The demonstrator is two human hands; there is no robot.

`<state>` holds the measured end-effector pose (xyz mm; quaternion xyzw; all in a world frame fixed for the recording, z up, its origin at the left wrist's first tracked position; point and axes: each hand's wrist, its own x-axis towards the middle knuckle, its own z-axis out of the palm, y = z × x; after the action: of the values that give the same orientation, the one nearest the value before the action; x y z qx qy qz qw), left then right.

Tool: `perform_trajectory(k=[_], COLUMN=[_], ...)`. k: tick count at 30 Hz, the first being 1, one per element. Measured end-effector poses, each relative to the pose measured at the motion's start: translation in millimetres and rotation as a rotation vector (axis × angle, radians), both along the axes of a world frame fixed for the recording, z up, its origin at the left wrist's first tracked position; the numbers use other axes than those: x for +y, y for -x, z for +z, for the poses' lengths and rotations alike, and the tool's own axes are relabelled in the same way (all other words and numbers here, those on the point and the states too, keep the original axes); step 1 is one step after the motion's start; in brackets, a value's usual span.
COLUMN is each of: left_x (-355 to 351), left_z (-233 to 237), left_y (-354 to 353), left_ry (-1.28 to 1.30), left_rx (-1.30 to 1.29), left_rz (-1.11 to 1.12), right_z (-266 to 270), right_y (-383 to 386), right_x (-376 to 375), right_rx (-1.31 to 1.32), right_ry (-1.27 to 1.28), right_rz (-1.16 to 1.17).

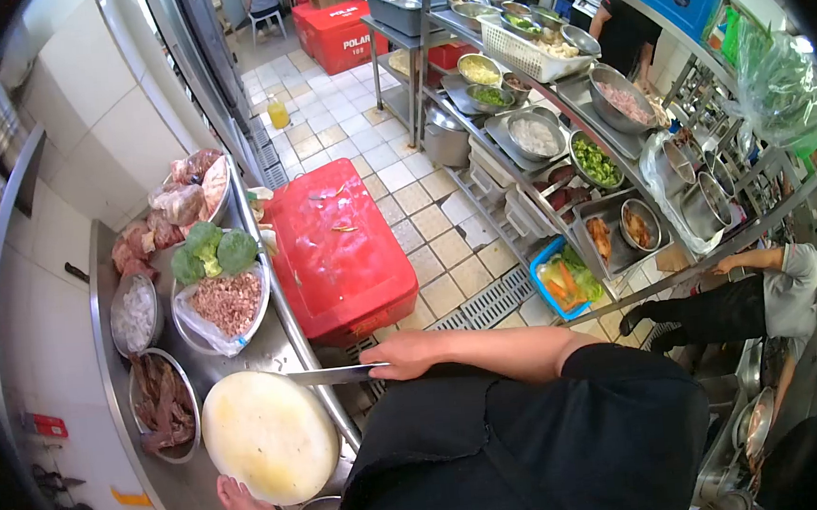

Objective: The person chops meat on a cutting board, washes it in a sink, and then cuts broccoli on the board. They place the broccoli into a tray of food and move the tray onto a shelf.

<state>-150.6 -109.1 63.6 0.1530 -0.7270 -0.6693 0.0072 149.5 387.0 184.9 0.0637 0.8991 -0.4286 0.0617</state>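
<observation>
My right hand [401,353] is closed round the handle of a large knife [336,375], whose blade reaches over the counter's edge to the round white cutting board [270,437]. By the board's lower left edge is my left hand [236,499], fingers loosely curled and apart, holding nothing that shows. The board has a yellowish stain and nothing lies on it. Close above it stands a bowl of chopped meat [227,306] with broccoli [204,250]. To its left is a bowl of dark meat strips [163,403].
A bowl of pale pieces [135,314] and raw meat [177,203] stand farther up the metal counter [286,335]. Beside the counter is a red cooler [337,250]. Shelves with food trays [615,226] stand across the tiled floor. A person [790,290] is at the right; others are farther back.
</observation>
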Motion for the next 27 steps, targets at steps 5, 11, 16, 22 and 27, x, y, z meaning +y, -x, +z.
perform_trajectory(k=[5,11,16,22,27], left_x=[-8,-50,-100,-134,-126], left_z=[22,38,26,-1,-4], left_y=[-19,-78,-141,-227,-292], left_ry=[0.027,-0.091,-0.045,-0.051,-0.1], left_rx=[0.039,0.104,0.059,-0.008,-0.046], left_rz=[0.005,0.147,0.38,0.622,0.801], right_z=[4,-10,-35,-4,0], right_y=[56,86,74,73,113], right_x=[-36,-68,-50,-5,6], right_rx=[0.048,0.063,0.079,0.05,0.121], right_ry=[-0.043,0.016,-0.045,-0.46,-0.608], right_rz=[0.275,0.415,0.354,0.432,0.652])
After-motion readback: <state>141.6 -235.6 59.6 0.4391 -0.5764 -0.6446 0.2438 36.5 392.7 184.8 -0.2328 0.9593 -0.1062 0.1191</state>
